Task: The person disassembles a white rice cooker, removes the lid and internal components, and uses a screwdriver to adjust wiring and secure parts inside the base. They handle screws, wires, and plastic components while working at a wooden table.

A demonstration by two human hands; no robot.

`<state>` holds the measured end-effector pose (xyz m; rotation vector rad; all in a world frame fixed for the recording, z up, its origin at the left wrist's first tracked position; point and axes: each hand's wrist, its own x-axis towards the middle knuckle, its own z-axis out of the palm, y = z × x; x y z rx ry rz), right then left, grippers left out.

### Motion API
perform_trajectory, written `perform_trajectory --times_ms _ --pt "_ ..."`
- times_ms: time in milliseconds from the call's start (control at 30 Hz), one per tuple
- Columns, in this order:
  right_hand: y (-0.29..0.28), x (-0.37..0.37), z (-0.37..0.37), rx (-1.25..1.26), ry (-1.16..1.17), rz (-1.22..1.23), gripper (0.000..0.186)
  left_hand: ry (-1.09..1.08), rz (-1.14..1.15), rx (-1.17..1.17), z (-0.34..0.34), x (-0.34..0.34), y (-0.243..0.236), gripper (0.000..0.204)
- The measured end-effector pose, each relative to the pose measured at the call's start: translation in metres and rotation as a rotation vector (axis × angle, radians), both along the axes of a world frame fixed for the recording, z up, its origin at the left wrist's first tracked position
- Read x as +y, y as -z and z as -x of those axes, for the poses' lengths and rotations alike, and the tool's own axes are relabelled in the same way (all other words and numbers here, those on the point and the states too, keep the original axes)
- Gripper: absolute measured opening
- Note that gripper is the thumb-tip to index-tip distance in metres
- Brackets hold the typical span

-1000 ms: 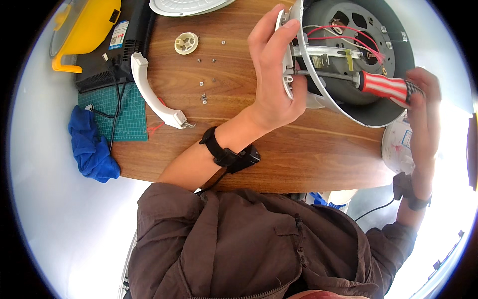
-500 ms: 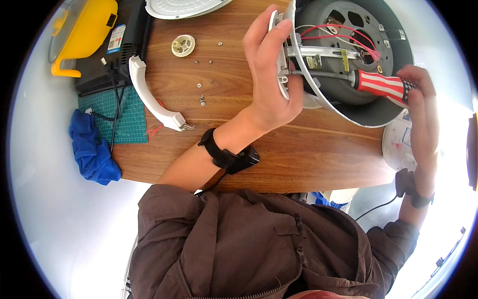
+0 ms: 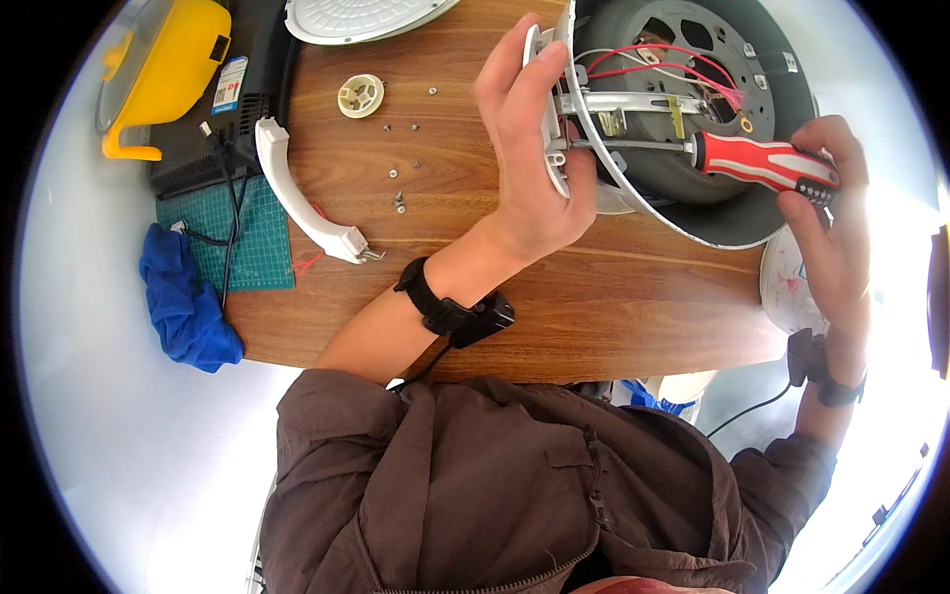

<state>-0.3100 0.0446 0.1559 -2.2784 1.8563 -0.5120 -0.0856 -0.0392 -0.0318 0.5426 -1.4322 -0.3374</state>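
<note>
A round grey metal appliance housing (image 3: 708,230) lies on its side at the upper right, its open end facing me. Inside are red and white wires (image 3: 708,71) and a metal crossbar (image 3: 643,103). My left hand (image 3: 539,163) is closed around a white plastic bracket (image 3: 556,114) against the housing's left wall, thumb on top. My right hand (image 3: 836,188) pinches the end of a red and white screwdriver (image 3: 757,161) between thumb and fingers. The screwdriver's shaft points left inside the housing, its tip at the wall by the bracket; the tip itself is hidden.
Several small screws (image 3: 400,208) and a round cream plastic part (image 3: 360,96) lie on the wooden table (image 3: 515,337). Leftward are a curved white handle (image 3: 292,193), a green cutting mat (image 3: 267,238), a blue cloth (image 3: 183,297), a black case (image 3: 262,59) and a yellow container (image 3: 183,59).
The screwdriver's handle has turned about its axis, showing a different side. My right hand's fingers have shifted on its end. The housing sits slightly farther up and left in view.
</note>
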Motion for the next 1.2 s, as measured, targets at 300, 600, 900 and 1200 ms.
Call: perform_trajectory --times_ms 300,600,900,1200 --pt "-0.014 -0.001 0.002 -0.116 0.017 -0.228 0.032 0.039 -0.022 -0.039 -0.005 0.005 -0.006 0.062" --pt "-0.021 -0.003 0.009 -0.021 -0.078 -0.255 0.028 0.173 -0.143 0.0 -0.008 0.017 -0.013 0.082" --pt "-0.004 -0.003 0.007 -0.002 -0.19 0.071 0.028 0.169 -0.16 -0.035 -0.01 0.018 -0.017 0.084" --pt "-0.013 -0.005 0.005 -0.018 -0.161 -0.178 0.032 0.229 -0.125 0.023 -0.008 0.015 -0.006 0.082"
